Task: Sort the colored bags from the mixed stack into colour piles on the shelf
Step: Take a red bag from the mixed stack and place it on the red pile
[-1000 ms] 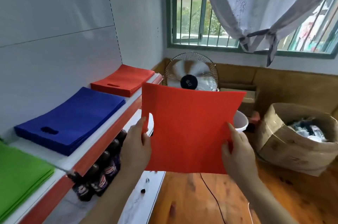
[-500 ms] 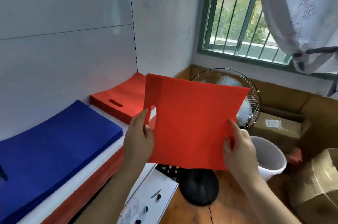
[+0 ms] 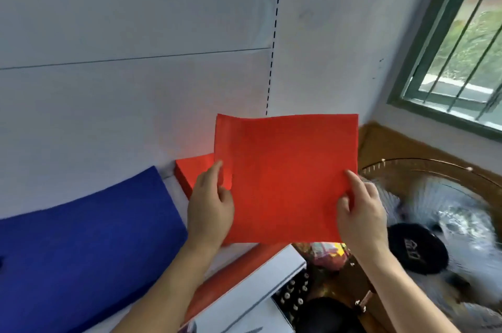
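I hold a flat red bag (image 3: 285, 178) up in both hands, just above the shelf. My left hand (image 3: 210, 205) grips its left edge near the handle slot. My right hand (image 3: 358, 213) pinches its lower right edge. Behind the bag's left side lies the red pile (image 3: 193, 172) on the shelf, mostly hidden by the bag. A thick blue pile (image 3: 87, 245) lies to its left on the same shelf.
The shelf (image 3: 244, 259) has a red front edge and a white wall behind it. A running fan (image 3: 448, 232) stands at the right, close to my right hand. Bottles (image 3: 293, 294) sit on the lower shelf. A barred window (image 3: 459, 55) is at the upper right.
Both hands have carried the red bag left and forward, so it now hangs over the red pile. My view has turned left; the green pile and cardboard box are out of sight.
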`<state>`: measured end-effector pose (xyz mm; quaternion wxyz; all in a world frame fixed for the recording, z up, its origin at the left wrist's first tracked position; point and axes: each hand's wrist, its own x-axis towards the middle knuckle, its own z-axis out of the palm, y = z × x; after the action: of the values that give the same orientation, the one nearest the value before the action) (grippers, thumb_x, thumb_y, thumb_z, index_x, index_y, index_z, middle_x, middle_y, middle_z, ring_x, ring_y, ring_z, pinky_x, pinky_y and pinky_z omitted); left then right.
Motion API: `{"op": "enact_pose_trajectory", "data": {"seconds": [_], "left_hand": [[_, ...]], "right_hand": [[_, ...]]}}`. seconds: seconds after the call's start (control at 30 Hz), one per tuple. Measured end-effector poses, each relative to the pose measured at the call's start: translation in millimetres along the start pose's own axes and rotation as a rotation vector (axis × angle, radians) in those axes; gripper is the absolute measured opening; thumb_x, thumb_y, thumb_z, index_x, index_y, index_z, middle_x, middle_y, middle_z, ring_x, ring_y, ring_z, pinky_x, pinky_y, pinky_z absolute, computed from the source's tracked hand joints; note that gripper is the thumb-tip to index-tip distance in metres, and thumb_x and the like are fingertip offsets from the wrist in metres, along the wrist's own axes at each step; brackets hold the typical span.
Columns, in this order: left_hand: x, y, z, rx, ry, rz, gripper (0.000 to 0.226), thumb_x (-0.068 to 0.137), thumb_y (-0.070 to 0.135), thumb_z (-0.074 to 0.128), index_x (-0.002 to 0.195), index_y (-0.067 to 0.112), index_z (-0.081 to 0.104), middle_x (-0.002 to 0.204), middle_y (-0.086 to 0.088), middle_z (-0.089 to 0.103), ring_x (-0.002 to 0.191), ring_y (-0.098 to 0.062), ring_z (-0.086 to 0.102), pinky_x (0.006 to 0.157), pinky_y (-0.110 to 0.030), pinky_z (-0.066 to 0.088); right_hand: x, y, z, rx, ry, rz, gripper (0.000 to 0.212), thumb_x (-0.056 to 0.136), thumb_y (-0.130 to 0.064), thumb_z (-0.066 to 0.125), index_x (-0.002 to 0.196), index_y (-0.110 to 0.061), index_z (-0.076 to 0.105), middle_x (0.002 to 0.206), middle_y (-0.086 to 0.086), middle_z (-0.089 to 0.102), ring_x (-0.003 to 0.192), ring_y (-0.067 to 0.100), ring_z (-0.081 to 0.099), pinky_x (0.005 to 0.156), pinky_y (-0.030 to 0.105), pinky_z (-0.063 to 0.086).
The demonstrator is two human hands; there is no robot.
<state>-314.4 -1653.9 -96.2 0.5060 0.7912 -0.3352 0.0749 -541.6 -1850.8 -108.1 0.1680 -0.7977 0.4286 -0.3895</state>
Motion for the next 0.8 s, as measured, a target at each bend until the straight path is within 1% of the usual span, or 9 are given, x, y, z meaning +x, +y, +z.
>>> {"op": "enact_pose_trajectory", "data": {"seconds": [0.07, 0.13, 0.17, 0.2, 0.3, 0.47, 0.53, 0.67, 0.8], "left_hand": [[5.7, -2.5, 3.6, 0.056, 0.047, -0.043, 0.052, 0.102, 0.004, 0.055, 0.152, 0.02, 0.051, 0.138, 0.01, 0.058, 0.109, 0.006, 0.052, 0.086, -0.003, 0.042], [11.2, -4.4, 7.4, 0.116, 0.082, -0.112, 0.051, 0.103, 0.007, 0.054, 0.152, 0.022, 0.052, 0.136, 0.004, 0.062, 0.102, -0.012, 0.065, 0.086, -0.027, 0.056], [12.6, -4.4, 9.8, 0.152, 0.104, -0.154, 0.05, 0.103, 0.008, 0.054, 0.151, 0.022, 0.052, 0.134, 0.003, 0.063, 0.098, -0.017, 0.067, 0.084, -0.036, 0.058], [13.0, -3.7, 12.3, 0.194, 0.125, -0.195, 0.05, 0.103, 0.009, 0.054, 0.151, 0.023, 0.053, 0.131, 0.002, 0.065, 0.094, -0.018, 0.068, 0.081, -0.038, 0.059], [12.3, -0.7, 18.2, 0.354, 0.159, -0.292, 0.047, 0.103, 0.013, 0.054, 0.148, 0.024, 0.055, 0.125, 0.002, 0.068, 0.087, -0.015, 0.066, 0.068, -0.028, 0.051], [9.2, -5.4, 20.2, 0.609, 0.173, -0.415, 0.044, 0.098, 0.013, 0.056, 0.142, 0.018, 0.06, 0.118, -0.004, 0.067, 0.102, -0.025, 0.061, 0.078, -0.039, 0.052], [8.7, -8.5, 20.2, 0.693, 0.145, -0.458, 0.044, 0.099, 0.014, 0.055, 0.143, 0.019, 0.06, 0.117, -0.005, 0.066, 0.102, -0.026, 0.058, 0.077, -0.038, 0.049], [13.1, -10.8, 20.1, 0.795, 0.1, -0.471, 0.043, 0.102, 0.018, 0.053, 0.144, 0.024, 0.058, 0.115, -0.003, 0.06, 0.097, -0.023, 0.054, 0.071, -0.033, 0.042], [16.5, -14.0, 18.2, 0.84, 0.046, -0.503, 0.035, 0.105, 0.023, 0.049, 0.138, 0.021, 0.061, 0.121, -0.003, 0.056, 0.099, -0.022, 0.055, 0.073, -0.034, 0.048]], "right_hand": [[30.6, 2.1, 21.5, 0.043, -0.056, -0.045, 0.054, 0.102, -0.019, 0.052, 0.153, -0.035, 0.045, 0.121, -0.005, 0.053, 0.093, 0.013, 0.054, 0.083, 0.033, 0.045], [61.3, 4.1, 41.8, 0.086, -0.119, -0.1, 0.052, 0.102, -0.019, 0.052, 0.151, -0.036, 0.046, 0.113, -0.009, 0.051, 0.086, 0.011, 0.053, 0.079, 0.033, 0.045], [75.7, 5.7, 51.2, 0.094, -0.153, -0.132, 0.052, 0.102, -0.019, 0.053, 0.15, -0.036, 0.047, 0.111, -0.01, 0.051, 0.084, 0.009, 0.053, 0.078, 0.032, 0.045], [89.0, 6.8, 60.2, 0.099, -0.187, -0.167, 0.051, 0.102, -0.019, 0.053, 0.15, -0.035, 0.049, 0.109, -0.01, 0.051, 0.082, 0.009, 0.052, 0.077, 0.032, 0.045], [121.0, 7.7, 84.2, 0.13, -0.294, -0.268, 0.048, 0.101, -0.017, 0.056, 0.147, -0.03, 0.056, 0.113, -0.007, 0.057, 0.085, 0.009, 0.053, 0.078, 0.03, 0.045], [149.2, 3.7, 114.0, 0.099, -0.449, -0.407, 0.044, 0.1, -0.019, 0.059, 0.143, -0.024, 0.061, 0.112, 0.002, 0.064, 0.099, 0.028, 0.062, 0.082, 0.042, 0.055], [152.4, 2.6, 122.7, 0.07, -0.495, -0.439, 0.042, 0.099, -0.022, 0.061, 0.142, -0.022, 0.062, 0.108, 0.004, 0.065, 0.101, 0.032, 0.062, 0.082, 0.044, 0.055], [154.8, 4.5, 137.3, -0.008, -0.511, -0.454, 0.033, 0.098, -0.024, 0.062, 0.129, -0.015, 0.069, 0.102, 0.011, 0.065, 0.101, 0.038, 0.057, 0.084, 0.047, 0.053], [150.9, 7.9, 141.8, -0.064, -0.516, -0.417, 0.025, 0.097, -0.023, 0.062, 0.117, -0.011, 0.072, 0.104, 0.014, 0.061, 0.103, 0.04, 0.052, 0.085, 0.048, 0.052]]}}
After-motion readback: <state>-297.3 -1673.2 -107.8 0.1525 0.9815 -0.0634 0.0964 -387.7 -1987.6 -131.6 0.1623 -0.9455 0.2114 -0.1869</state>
